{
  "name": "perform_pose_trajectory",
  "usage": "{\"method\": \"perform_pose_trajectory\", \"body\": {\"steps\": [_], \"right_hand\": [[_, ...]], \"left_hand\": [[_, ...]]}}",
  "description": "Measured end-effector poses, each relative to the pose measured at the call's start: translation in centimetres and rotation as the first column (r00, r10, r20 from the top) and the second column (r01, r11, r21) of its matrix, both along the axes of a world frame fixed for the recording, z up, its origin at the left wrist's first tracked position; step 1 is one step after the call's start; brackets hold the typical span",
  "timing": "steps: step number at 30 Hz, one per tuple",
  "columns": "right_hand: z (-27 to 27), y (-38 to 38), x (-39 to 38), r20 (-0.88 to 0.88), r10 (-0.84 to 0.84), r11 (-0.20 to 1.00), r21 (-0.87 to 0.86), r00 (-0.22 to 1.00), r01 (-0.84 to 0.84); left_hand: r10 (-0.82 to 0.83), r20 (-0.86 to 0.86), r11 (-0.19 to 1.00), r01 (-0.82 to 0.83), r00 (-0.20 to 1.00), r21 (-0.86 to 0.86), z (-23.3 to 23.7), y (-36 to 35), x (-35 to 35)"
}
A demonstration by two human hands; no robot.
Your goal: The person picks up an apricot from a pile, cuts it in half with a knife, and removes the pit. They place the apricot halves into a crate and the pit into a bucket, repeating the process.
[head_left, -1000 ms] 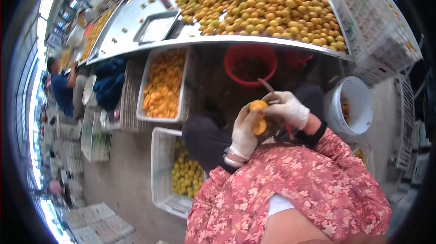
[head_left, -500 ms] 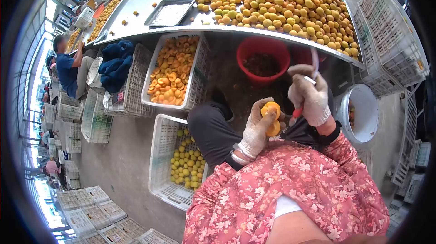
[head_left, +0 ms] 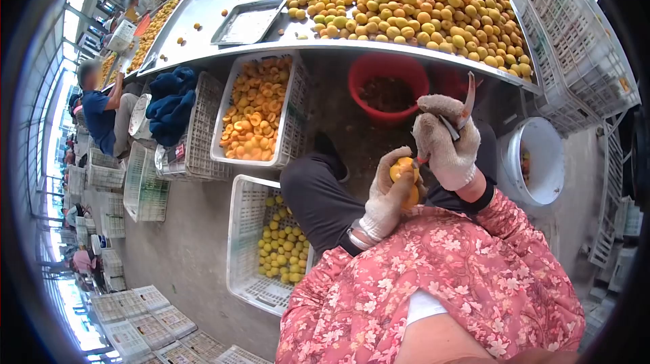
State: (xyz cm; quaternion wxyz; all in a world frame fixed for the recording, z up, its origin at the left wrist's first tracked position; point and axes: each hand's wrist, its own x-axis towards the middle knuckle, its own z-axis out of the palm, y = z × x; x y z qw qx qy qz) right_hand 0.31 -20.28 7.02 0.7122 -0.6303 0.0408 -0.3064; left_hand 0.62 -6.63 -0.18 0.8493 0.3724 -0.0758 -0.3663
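My left hand (head_left: 384,198), in a pale work glove, is closed around an opened apricot (head_left: 402,170) above my lap. Its orange flesh shows between the fingers. Just to the right, my gloved right hand (head_left: 447,144) grips a slim hand tool (head_left: 469,96) of a kind I cannot make out. A curved, pale pinkish end sticks up past the fingers, and a greyish metal part shows at the palm. The tool's small red lower end meets the apricot; the exact contact is hidden by the fingers.
Whole apricots cover the metal table (head_left: 325,44) ahead. Below it stand a crate of apricot halves (head_left: 254,110) and a red tub (head_left: 389,90) with dark contents. A crate of yellow-green fruit (head_left: 264,296) is at left, a white bucket (head_left: 542,161) at right. Another person (head_left: 101,113) sits far left.
My right hand has moved left and down toward the left hand, bringing the tool's red end to the apricot. The left hand keeps its hold on the fruit.
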Motion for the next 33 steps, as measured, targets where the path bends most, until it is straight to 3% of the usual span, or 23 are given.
{"method": "perform_pose_trajectory", "body": {"steps": [3, 4, 5, 6, 7, 9, 13, 15, 19, 23, 24, 29, 32, 33], "right_hand": [[-0.6, 0.3, 0.2, 0.073, -0.044, 0.999, -0.011, 0.996, 0.044], [-0.4, 0.5, 0.5, 0.043, -0.093, 0.994, 0.055, 0.995, 0.091], [-0.5, 0.4, 0.9, 0.028, -0.118, 0.985, 0.128, 0.993, 0.113], [-1.8, -0.5, 1.7, 0.133, -0.013, 0.963, 0.270, 0.991, -0.024], [-3.7, -1.7, 2.3, 0.195, 0.102, 0.925, 0.343, 0.975, -0.165], [-3.3, -1.3, 2.4, 0.188, 0.143, 0.918, 0.341, 0.972, -0.201], [-2.9, -0.4, 1.9, 0.163, 0.163, 0.902, 0.374, 0.973, -0.214], [-2.7, -0.4, 1.5, 0.151, 0.281, 0.808, 0.496, 0.948, -0.318], [-2.1, 0.1, 0.7, 0.157, 0.354, 0.763, 0.522, 0.922, -0.382], [-3.9, -0.5, 0.7, 0.167, 0.379, 0.776, 0.479, 0.910, -0.411], [-4.1, -0.5, 0.5, 0.117, 0.325, 0.804, 0.488, 0.938, -0.340], [-3.6, -0.3, 0.6, 0.082, 0.236, 0.813, 0.530, 0.968, -0.243], [-4.3, -0.6, 1.0, 0.088, 0.216, 0.699, 0.682, 0.972, -0.217], [-5.4, -1.1, 1.3, 0.086, 0.242, 0.693, 0.682, 0.967, -0.234]], "left_hand": [[0.035, 0.088, 0.996, -0.042, 0.996, 0.081, -0.3, -0.1, -0.2], [0.096, 0.323, 0.987, -0.133, 0.942, 0.094, -1.7, -0.3, 0.0], [0.046, 0.129, 0.995, -0.057, 0.991, 0.087, -1.7, -0.3, 0.2], [0.069, 0.410, 0.960, -0.172, 0.910, 0.221, -3.3, -0.7, 0.4], [0.067, 0.344, 0.931, -0.182, 0.936, 0.315, -1.9, -1.0, 0.2], [-0.042, 0.108, 0.980, 0.020, 0.993, 0.197, -1.3, -0.4, 0.3], [-0.032, 0.302, 0.971, -0.042, 0.953, 0.235, -2.4, -0.7, 0.2], [-0.060, 0.186, 0.986, 0.029, 0.981, 0.166, -2.4, -0.6, -0.1], [-0.088, 0.105, 0.987, 0.073, 0.991, 0.141, -1.8, -0.2, 0.0], [-0.055, 0.193, 0.994, 0.036, 0.980, 0.103, -1.5, -0.3, -0.3], [-0.093, 0.258, 0.974, 0.034, 0.962, 0.224, -1.0, -0.2, -0.2], [-0.053, 0.338, 0.965, -0.039, 0.940, 0.259, 0.2, -0.3, -0.2], [-0.030, 0.340, 0.970, -0.055, 0.940, 0.238, 0.2, -0.6, 0.1], [-0.009, 0.432, 0.962, -0.110, 0.902, 0.250, 0.0, -0.8, 0.2]]}}
